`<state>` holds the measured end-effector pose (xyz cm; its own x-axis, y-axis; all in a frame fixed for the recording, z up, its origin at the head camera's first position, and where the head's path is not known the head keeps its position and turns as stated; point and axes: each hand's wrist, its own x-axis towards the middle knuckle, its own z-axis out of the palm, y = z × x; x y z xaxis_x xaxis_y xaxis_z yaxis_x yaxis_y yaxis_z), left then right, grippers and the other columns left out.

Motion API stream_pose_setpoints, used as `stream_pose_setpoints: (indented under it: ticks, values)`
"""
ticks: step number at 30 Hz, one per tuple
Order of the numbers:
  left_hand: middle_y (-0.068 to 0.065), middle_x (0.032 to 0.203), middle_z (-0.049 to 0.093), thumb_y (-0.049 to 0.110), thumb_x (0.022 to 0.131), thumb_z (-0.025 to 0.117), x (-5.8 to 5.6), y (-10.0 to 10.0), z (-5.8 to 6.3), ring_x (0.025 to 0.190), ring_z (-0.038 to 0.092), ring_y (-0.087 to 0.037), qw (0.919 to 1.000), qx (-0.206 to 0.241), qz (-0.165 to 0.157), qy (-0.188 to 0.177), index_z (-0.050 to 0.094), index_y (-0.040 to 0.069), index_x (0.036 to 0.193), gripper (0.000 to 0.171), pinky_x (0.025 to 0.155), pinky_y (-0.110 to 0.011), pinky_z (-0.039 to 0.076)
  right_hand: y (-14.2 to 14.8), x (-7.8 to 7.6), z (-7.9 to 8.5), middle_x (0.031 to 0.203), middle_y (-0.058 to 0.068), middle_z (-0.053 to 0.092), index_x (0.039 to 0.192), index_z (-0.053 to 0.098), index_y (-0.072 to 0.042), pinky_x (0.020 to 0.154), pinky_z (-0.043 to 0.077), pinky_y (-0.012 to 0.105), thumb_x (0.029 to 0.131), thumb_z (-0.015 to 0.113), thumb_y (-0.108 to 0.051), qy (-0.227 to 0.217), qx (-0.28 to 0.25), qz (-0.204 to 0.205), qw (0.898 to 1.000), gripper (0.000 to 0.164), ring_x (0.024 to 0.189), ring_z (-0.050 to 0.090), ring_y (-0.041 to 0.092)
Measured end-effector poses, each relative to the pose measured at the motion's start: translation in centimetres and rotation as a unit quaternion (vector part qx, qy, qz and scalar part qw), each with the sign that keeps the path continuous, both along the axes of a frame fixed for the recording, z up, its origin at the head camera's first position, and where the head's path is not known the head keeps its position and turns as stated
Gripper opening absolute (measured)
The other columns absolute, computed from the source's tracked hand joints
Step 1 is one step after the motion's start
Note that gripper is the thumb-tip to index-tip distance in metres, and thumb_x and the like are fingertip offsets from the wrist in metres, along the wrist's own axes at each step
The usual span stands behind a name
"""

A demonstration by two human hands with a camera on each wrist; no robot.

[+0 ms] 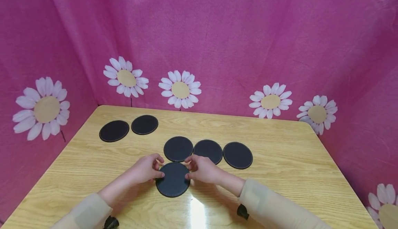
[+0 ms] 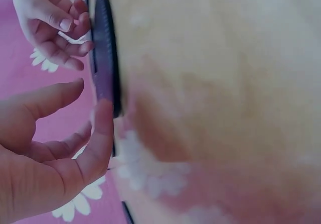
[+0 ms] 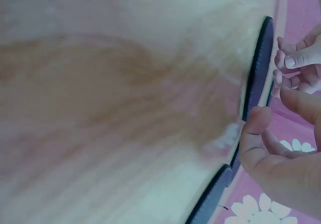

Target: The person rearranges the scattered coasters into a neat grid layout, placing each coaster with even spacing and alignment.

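A round black coaster with a stitched rim lies on the table in front of the person. At its left edge is the left hand, its thumb tip right at the rim and its other fingers loosely bent. The right hand mirrors it at the right edge, thumb at the rim. In the left wrist view a wide gap separates the left thumb from the index finger. The right wrist view shows the right thumb by a coaster's edge. Directly behind lies another black coaster, close against the near one.
Two more coasters, a middle one and a right one, continue the row rightward. At the back left lie two others. Pink curtains with daisies surround the wooden table. Small black devices hang beneath both wrists.
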<state>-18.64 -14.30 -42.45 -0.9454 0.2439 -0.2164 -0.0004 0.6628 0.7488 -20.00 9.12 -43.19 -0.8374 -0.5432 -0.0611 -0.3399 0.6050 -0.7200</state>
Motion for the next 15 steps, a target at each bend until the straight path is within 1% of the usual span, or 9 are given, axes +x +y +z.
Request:
stream_pose_setpoints:
  ticks: [3, 6, 11, 15]
  values:
    - [-0.007, 0.080, 0.051, 0.005, 0.076, 0.076, -0.4, -0.4, 0.8, 0.049, 0.053, -0.017, 1.0000, 0.008, 0.000, 0.005, 0.056, 0.001, 0.108, 0.037, 0.050, -0.027, 0.047, 0.0, -0.4, 0.6, 0.090, 0.006, 0.064, 0.116, 0.058, -0.001, 0.070, 0.050, 0.022, 0.077, 0.076, -0.012, -0.019, -0.015, 0.000, 1.000, 0.044, 0.079, 0.063, 0.012]
    - [-0.011, 0.088, 0.053, 0.005, 0.078, 0.074, -1.0, -0.9, 1.4, 0.055, 0.055, -0.016, 0.9996, 0.022, -0.001, 0.016, 0.056, -0.002, 0.111, 0.038, 0.053, -0.029, 0.050, -0.2, -0.8, 1.3, 0.094, 0.008, 0.064, 0.119, 0.057, -0.001, 0.068, 0.051, 0.021, 0.079, 0.074, -0.012, -0.026, -0.026, 0.000, 0.999, 0.045, 0.080, 0.064, 0.013]
    - [-0.018, 0.101, 0.057, 0.008, 0.079, 0.073, -2.0, -1.7, 2.4, 0.076, 0.061, -0.019, 0.9988, 0.017, 0.000, 0.046, 0.054, -0.004, 0.117, 0.044, 0.059, -0.029, 0.054, -0.4, -1.4, 2.4, 0.101, 0.009, 0.064, 0.122, 0.057, -0.001, 0.067, 0.050, 0.021, 0.081, 0.074, -0.013, -0.008, -0.027, -0.006, 1.000, 0.046, 0.080, 0.063, 0.014]
    - [-0.022, 0.110, 0.058, 0.012, 0.081, 0.073, -2.7, -2.3, 3.5, 0.088, 0.062, -0.026, 0.9974, 0.001, 0.008, 0.072, 0.053, -0.002, 0.122, 0.048, 0.065, -0.032, 0.054, -0.6, -2.1, 3.3, 0.108, 0.011, 0.064, 0.123, 0.057, -0.003, 0.069, 0.049, 0.022, 0.082, 0.073, -0.015, 0.008, -0.037, -0.017, 0.999, 0.045, 0.082, 0.061, 0.015]
